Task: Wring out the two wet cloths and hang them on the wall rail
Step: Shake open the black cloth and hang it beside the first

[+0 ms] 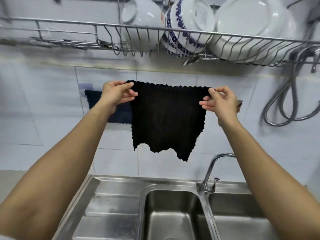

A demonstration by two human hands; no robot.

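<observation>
The left hand (115, 94) pinches the top left corner of a black cloth (166, 116), and the right hand (220, 103) pinches the top right corner. The cloth hangs spread flat between the hands, in front of the tiled wall (52, 104) and above the steel sink (173, 213). At 9 o'clock from it, a second dark cloth (93, 99) hangs on the wall, partly hidden behind the left hand. At 12 o'clock a wire dish rack (69, 25) holds white plates (251, 26). The tap (213, 170) stands at 5 o'clock.
</observation>
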